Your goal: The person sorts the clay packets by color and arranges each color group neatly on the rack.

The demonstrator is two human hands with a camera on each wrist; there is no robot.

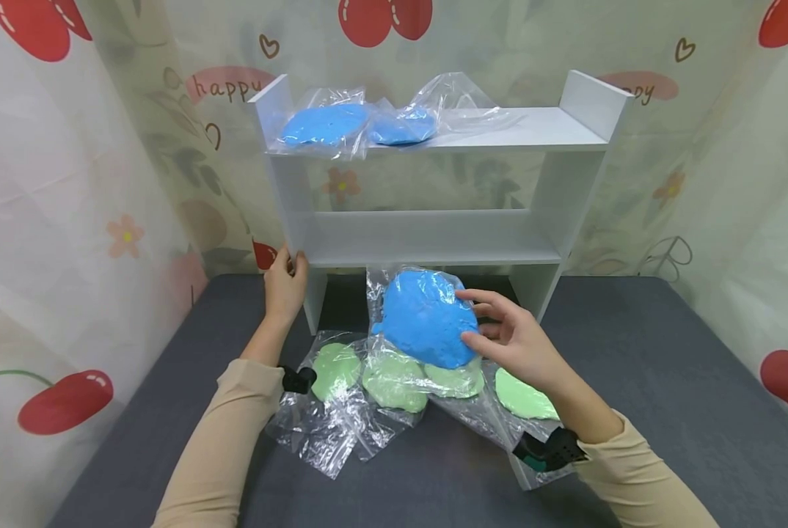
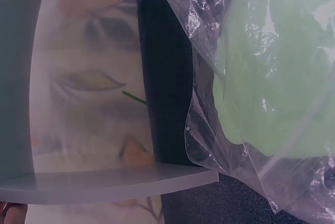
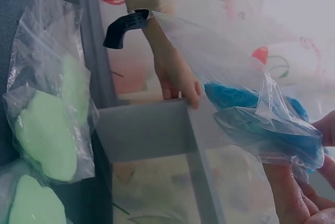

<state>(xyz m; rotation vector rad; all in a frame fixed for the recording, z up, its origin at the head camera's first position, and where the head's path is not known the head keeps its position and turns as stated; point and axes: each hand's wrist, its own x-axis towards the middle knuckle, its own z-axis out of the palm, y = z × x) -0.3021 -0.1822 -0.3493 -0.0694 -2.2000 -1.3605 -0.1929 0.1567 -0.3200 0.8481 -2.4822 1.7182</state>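
My right hand pinches the right edge of a clear plastic bag with a flat blue lump of clay-like material, held up in front of the white shelf's lower part. In the right wrist view its fingers are at the bag's edge, with the blue lump seen side-on. My left hand grips the left side panel of the white shelf. Below the blue bag, several clear bags with pale green lumps lie on the dark table, some partly hidden by it.
Two bagged blue lumps lie on the left of the shelf's top board. The dark grey table reaches to patterned cloth walls on the sides and back. A green lump lies under my right forearm.
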